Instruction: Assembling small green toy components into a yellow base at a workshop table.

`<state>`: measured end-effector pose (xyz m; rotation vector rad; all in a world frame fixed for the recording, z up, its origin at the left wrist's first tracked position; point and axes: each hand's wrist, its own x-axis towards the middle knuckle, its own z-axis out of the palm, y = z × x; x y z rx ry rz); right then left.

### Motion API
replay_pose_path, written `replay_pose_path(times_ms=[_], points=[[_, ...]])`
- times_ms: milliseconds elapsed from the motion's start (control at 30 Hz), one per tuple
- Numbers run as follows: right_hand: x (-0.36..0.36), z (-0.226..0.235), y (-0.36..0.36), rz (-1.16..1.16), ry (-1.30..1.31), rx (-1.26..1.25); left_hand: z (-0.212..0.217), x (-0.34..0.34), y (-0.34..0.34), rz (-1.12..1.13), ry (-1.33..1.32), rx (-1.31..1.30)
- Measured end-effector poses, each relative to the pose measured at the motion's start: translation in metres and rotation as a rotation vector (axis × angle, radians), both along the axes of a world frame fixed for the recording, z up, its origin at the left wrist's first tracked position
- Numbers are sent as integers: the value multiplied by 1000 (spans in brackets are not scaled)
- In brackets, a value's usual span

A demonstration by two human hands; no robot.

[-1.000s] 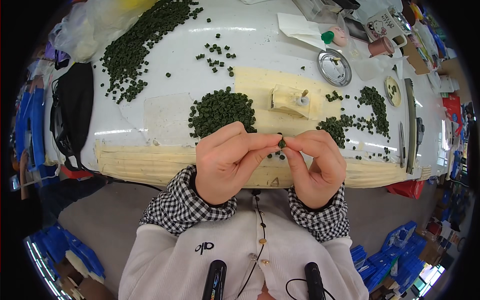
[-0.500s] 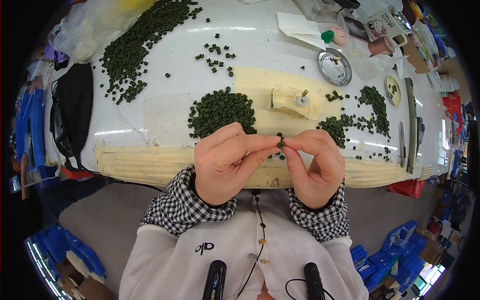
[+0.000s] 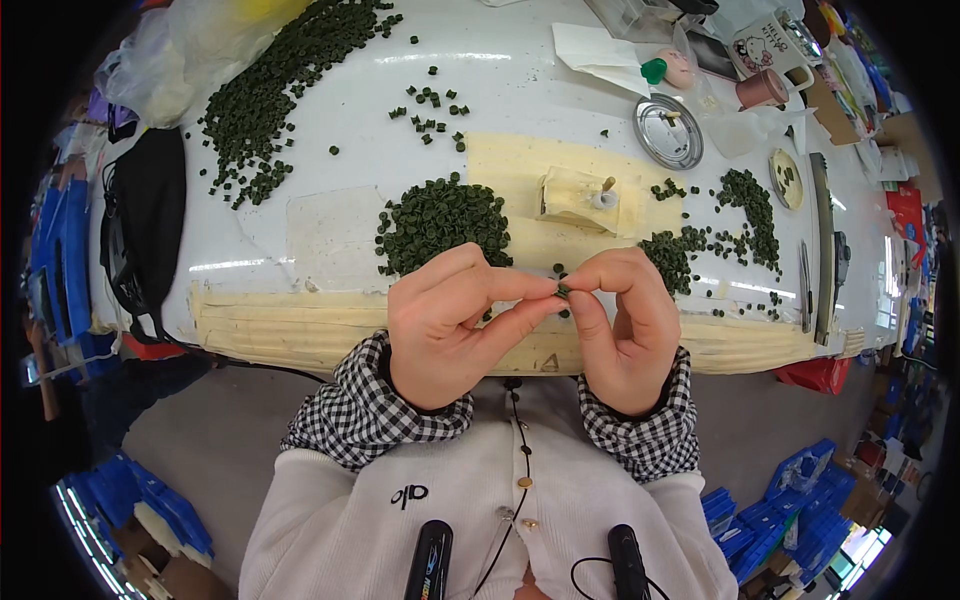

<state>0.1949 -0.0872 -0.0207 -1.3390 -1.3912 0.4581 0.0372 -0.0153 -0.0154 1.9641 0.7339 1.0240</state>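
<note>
Left hand (image 3: 440, 325): grip narrow, thumb and forefinger pinching one small dark green piece (image 3: 563, 291)

Right hand (image 3: 634, 330): grip likewise narrow, fingertips meeting the left's on that same piece, held above the near edge of the bench (image 3: 510, 80); by my judgement its handling is under way, not finished

Just beyond the fingertips: a few loose pieces (image 3: 559, 268)

Beyond the left hand: one rounded heap (image 3: 445, 225), sizeable

Past the hands, centre: a cream block (image 3: 560, 205) with an upright peg, nothing seen placed on it

Beyond the right hand: a near cluster (image 3: 668, 260) and a farther cluster (image 3: 747, 210), both green; beside them, a small round dish (image 3: 786, 182) with several pieces

Far left: the largest heap (image 3: 265, 110); right of it, a small scatter (image 3: 428, 105)

Progress: plainly much stock remains loose; which heaps are done and which are waiting, I cannot tell
</note>
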Motion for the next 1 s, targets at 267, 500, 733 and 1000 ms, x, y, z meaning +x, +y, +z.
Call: replay_pose_path(times_ms=[267, 500, 733, 1000], points=[[0, -2, 1, 31, 30, 14, 1, 0, 0, 3, 7, -9], [0, 0, 1, 34, -2, 20, 2, -2, 3, -27, 14, 19], [0, 0, 1, 42, -21, 27, 1, -2, 1, -18, 8, -14], [4, 2, 0, 63, -109, 29, 0, -6, 6, -83, 5, -75]])
